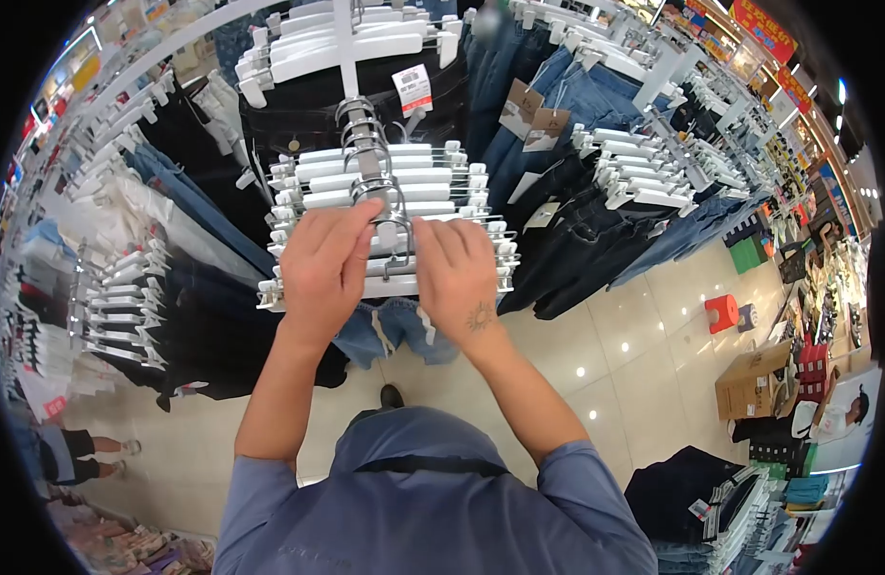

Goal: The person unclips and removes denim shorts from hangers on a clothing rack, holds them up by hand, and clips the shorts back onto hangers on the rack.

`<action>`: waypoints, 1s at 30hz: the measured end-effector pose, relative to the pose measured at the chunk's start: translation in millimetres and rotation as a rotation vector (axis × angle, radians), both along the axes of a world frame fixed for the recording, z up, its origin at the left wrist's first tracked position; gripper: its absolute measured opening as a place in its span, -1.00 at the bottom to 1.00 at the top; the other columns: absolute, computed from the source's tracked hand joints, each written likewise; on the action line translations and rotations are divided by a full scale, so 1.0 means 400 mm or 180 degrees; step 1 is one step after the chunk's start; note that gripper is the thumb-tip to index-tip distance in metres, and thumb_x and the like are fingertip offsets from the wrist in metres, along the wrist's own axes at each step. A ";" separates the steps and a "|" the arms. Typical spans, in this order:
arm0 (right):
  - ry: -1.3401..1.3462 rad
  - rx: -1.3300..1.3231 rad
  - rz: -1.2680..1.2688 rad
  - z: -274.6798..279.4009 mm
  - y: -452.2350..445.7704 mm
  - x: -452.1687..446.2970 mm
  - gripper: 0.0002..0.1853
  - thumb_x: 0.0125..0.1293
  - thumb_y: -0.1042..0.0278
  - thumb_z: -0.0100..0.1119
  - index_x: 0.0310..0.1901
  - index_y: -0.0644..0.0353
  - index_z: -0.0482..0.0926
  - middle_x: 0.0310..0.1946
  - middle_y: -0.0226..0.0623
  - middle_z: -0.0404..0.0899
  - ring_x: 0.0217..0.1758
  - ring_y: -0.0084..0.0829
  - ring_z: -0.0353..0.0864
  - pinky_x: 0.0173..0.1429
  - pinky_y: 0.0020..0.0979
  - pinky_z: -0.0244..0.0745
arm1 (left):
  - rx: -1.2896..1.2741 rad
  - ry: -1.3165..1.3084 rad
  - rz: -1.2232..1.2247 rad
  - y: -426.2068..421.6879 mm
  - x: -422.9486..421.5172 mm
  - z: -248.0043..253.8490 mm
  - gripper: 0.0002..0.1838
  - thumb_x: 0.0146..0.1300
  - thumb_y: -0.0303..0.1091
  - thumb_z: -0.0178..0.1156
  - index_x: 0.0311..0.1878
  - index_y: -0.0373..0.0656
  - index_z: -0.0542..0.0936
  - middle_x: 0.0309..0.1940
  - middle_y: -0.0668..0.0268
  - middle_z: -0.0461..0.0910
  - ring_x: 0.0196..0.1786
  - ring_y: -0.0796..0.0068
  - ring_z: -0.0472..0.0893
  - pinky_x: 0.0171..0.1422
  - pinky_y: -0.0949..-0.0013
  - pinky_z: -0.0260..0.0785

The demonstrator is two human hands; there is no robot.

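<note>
A row of white clip hangers (377, 180) hangs by metal hooks (364, 134) from a rail in front of me. My left hand (322, 264) is closed over the left side of the nearest hangers, its fingertips beside the rail's end. My right hand (457, 273) curls over their right side, fingers bent down. Both hands seem to grip the front hangers; the exact contact is partly hidden by the fingers. Below them hang light blue denim shorts (392, 331) with pale drawstrings. Behind the row are black trousers (298, 115) with a white and red price tag (413, 89).
Dark jeans (567, 235) hang on the rack at right, with brown tags (533, 117) on blue jeans behind. Black garments (207, 316) hang at left. A red stool (721, 313) and a cardboard box (754, 379) stand on the tiled floor (596, 364). Other people are at both sides.
</note>
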State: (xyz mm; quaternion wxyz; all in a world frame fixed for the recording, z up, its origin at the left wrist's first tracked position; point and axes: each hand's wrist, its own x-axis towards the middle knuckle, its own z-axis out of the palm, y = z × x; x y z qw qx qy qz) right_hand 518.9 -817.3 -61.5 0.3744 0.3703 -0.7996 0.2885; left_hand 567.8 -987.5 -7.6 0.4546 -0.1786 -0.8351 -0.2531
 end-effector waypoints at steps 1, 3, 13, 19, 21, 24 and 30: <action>0.0103 -0.0042 -0.0047 -0.001 -0.008 -0.008 -0.58 0.05 0.55 0.23 0.03 0.33 0.58 -0.18 -0.21 0.53 -0.05 -0.15 0.48 0.10 -0.10 0.40 | 0.0023 0.0106 -0.0051 -0.007 -0.009 -0.009 -0.70 0.15 -0.62 0.29 -0.03 -0.23 0.68 -0.32 0.21 0.65 -0.31 0.23 0.59 -0.24 0.29 0.44; 0.0122 -0.0056 -0.0133 -0.009 -0.024 -0.016 -0.60 0.04 0.54 0.25 0.00 0.32 0.59 -0.17 -0.20 0.52 -0.03 -0.13 0.48 0.10 -0.08 0.40 | -0.0091 0.0329 -0.0041 -0.017 -0.023 -0.004 -0.68 0.08 -0.64 0.33 -0.05 -0.23 0.70 -0.33 0.23 0.63 -0.33 0.25 0.58 -0.25 0.29 0.43; 0.0130 -0.0264 -0.0422 -0.035 0.003 -0.006 -0.64 0.02 0.46 0.33 -0.09 0.31 0.63 -0.06 -0.10 0.51 0.10 -0.01 0.46 0.18 0.01 0.40 | -0.0130 0.0588 0.0156 -0.018 -0.041 -0.036 -0.43 -0.23 -0.70 0.35 0.00 -0.13 0.75 -0.42 0.35 0.51 -0.43 0.37 0.48 -0.39 0.37 0.32; -0.0041 0.0015 -0.0238 -0.051 0.034 0.066 -0.63 0.01 0.43 0.37 -0.09 0.29 0.66 0.04 -0.05 0.53 0.14 0.00 0.49 0.28 0.05 0.40 | -0.0208 0.0326 -0.0055 -0.010 -0.021 -0.037 -0.43 -0.15 -0.70 0.29 0.07 -0.24 0.70 -0.47 0.33 0.47 -0.48 0.37 0.44 -0.40 0.36 0.30; -0.0085 0.0102 -0.0238 -0.045 0.044 0.075 -0.63 -0.01 0.43 0.38 -0.10 0.29 0.66 0.05 -0.04 0.54 0.15 -0.04 0.50 0.28 0.03 0.41 | -0.0107 0.0246 -0.0145 -0.013 -0.010 -0.041 -0.45 -0.10 -0.69 0.29 0.09 -0.27 0.68 -0.43 0.28 0.51 -0.45 0.33 0.48 -0.38 0.34 0.33; -0.0126 0.0066 -0.0299 -0.053 0.070 0.087 -0.63 -0.01 0.46 0.36 -0.09 0.29 0.66 0.05 -0.03 0.54 0.17 0.00 0.49 0.28 0.04 0.40 | -0.0035 -0.0100 -0.0139 -0.031 0.027 -0.051 -0.53 0.01 -0.64 0.29 0.08 -0.32 0.65 -0.31 0.14 0.60 -0.32 0.21 0.57 -0.27 0.27 0.41; -0.0230 -0.0290 -0.0570 -0.103 0.175 0.082 -0.63 0.00 0.51 0.32 -0.07 0.29 0.66 0.16 0.03 0.47 0.21 0.08 0.45 0.29 0.06 0.38 | -0.0125 -0.0522 0.0276 -0.052 0.075 -0.093 -0.68 0.06 -0.57 0.30 -0.05 -0.31 0.66 -0.26 0.14 0.61 -0.23 0.15 0.57 -0.14 0.20 0.42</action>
